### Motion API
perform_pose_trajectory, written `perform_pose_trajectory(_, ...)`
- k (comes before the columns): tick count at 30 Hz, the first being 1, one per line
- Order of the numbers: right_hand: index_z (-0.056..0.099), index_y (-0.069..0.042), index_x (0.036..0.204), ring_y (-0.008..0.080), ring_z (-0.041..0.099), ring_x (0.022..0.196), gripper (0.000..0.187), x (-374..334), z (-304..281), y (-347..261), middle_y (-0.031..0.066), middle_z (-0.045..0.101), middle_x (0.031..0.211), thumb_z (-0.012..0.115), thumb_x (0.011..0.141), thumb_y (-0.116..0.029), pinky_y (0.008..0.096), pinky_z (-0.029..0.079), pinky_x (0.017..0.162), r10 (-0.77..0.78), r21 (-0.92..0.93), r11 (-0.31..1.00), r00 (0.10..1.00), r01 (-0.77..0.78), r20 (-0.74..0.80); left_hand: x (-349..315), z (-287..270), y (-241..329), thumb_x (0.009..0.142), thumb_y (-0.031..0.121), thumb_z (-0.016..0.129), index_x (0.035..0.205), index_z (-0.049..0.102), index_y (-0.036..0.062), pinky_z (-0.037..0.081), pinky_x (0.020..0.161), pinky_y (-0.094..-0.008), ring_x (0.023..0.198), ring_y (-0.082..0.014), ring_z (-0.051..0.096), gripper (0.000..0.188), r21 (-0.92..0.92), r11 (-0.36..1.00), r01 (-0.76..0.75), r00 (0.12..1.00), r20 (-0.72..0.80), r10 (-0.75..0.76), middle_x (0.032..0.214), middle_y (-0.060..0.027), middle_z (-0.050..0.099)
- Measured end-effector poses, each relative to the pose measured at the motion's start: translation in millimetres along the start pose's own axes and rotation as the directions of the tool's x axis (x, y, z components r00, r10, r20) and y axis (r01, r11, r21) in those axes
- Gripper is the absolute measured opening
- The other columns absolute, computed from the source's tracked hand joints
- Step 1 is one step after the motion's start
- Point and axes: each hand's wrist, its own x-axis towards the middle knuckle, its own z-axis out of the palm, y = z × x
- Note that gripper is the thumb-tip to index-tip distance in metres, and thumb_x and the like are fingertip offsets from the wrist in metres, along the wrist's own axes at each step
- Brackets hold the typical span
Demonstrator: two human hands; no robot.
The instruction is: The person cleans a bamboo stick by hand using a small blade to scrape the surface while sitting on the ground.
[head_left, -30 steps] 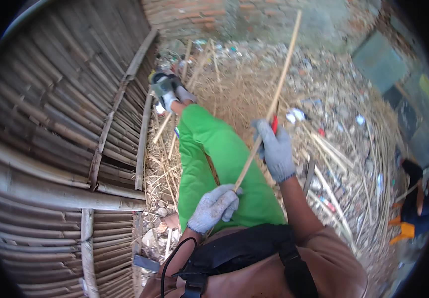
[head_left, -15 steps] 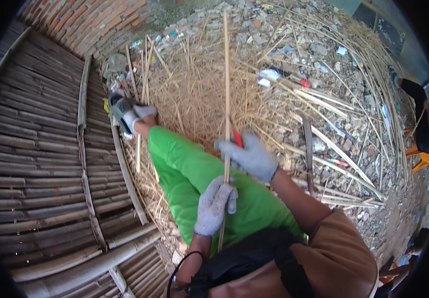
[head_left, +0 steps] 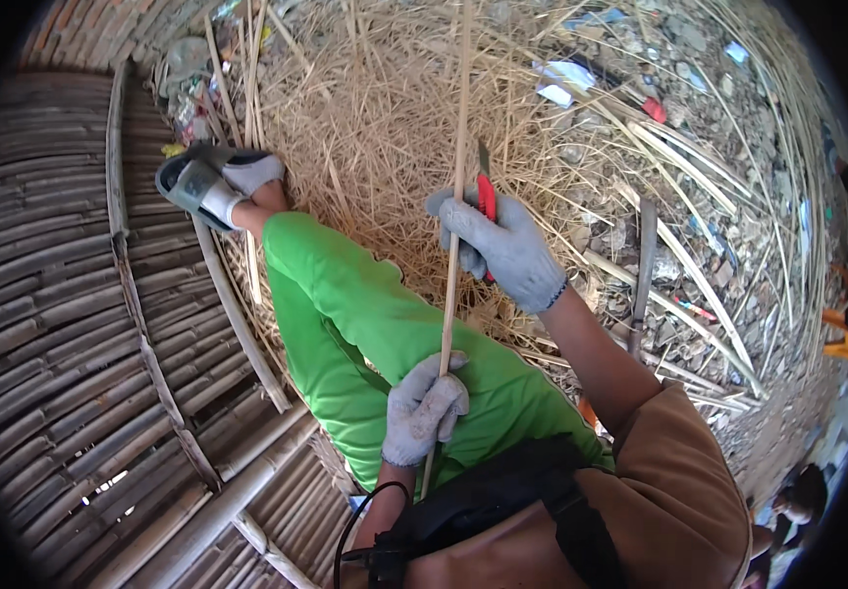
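Observation:
A long, thin bamboo strip (head_left: 460,118) runs from near my waist up past the top of the view, across my green trousers. Low on the strip, close to my lap, my gloved left hand (head_left: 422,407) is closed around it. Farther up, my gloved right hand (head_left: 503,240) grips a red-handled knife (head_left: 486,196), its dark blade pointing away from me. The thumb of that hand lies against the strip, and the strip passes beside the knife. Both gloves are grey-white knit; the left one looks soiled.
Bamboo slat panels (head_left: 61,304) fill the left side. Straw-like shavings (head_left: 375,128) cover the ground ahead. To the right lie split bamboo strips (head_left: 684,162), a large dark blade (head_left: 644,265) and rubble with litter. An orange object (head_left: 841,339) and another person (head_left: 802,496) are at the right edge.
My right hand has moved up along the strip, and the knife blade now shows more plainly. My left hand keeps its hold. The view has shifted, tilting slightly.

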Motion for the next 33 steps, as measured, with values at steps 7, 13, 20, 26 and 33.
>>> perform_pose_trajectory(7,0.076,-0.005,0.111,0.0045,0.057,0.061,0.037,6.3,4.2,0.9,-0.0034,0.064,0.076,0.079,0.104,-0.042,0.0232,0.047,0.054,0.08,-0.069,0.995,0.994,-0.075,0.08,8.3,-6.5,-6.2,0.117,0.027,0.057,0.142,0.059,-0.0122,0.046,0.056,-0.025,0.051,-0.0095,0.052,0.047,-0.059,0.991,-0.116,0.991,0.067,0.12,0.068,-0.0051,0.062)
perform_pose_trajectory(13,0.073,-0.004,0.098,0.0081,0.059,0.059,0.033,-25.0,19.9,23.9,-0.0013,0.063,0.072,0.077,0.105,-0.036,0.0271,0.047,0.053,0.061,-0.233,0.971,0.998,-0.054,0.025,2.3,-21.4,-23.8,0.118,0.029,0.055,0.137,0.06,-0.0133,0.048,0.057,-0.0273,0.053,-0.0119,0.055,0.047,-0.158,0.974,-0.163,0.971,0.148,0.186,0.061,-0.0052,0.06)
perform_pose_trajectory(20,0.071,-0.006,0.084,0.0107,0.056,0.056,0.045,-73.9,40.9,62.0,0.0002,0.06,0.063,0.078,0.103,-0.046,0.0326,0.045,0.053,-0.055,-0.264,0.964,0.988,0.015,-0.146,-23.4,-2.0,-14.3,0.117,0.026,0.056,0.139,0.063,-0.0045,0.046,0.051,-0.0244,0.055,-0.0075,0.056,0.038,0.179,0.948,-0.265,0.963,-0.002,0.269,0.088,-0.0053,0.071)
perform_pose_trajectory(26,0.071,-0.005,0.098,0.0092,0.057,0.056,0.038,-94.0,54.4,41.8,-0.001,0.063,0.072,0.074,0.107,-0.042,0.0294,0.046,0.049,-0.211,-0.11,0.976,0.945,0.188,-0.252,-73.9,-17.5,-1.2,0.115,0.03,0.057,0.139,0.064,-0.0041,0.048,0.052,-0.0274,0.058,-0.0085,0.058,0.042,0.426,0.843,-0.329,0.942,0.091,0.322,0.085,-0.0031,0.071)
perform_pose_trajectory(33,0.075,-0.004,0.111,0.0091,0.061,0.059,0.045,-99.2,49.8,-23.1,0.0009,0.07,0.082,0.071,0.108,-0.048,0.0264,0.049,0.051,-0.401,-0.175,0.916,0.849,0.362,-0.344,-144.0,-41.5,-33.1,0.113,0.036,0.06,0.134,0.067,-0.0006,0.052,0.056,-0.0303,0.059,-0.0106,0.062,0.042,0.557,0.748,-0.362,0.903,0.01,0.43,0.079,-0.004,0.072)
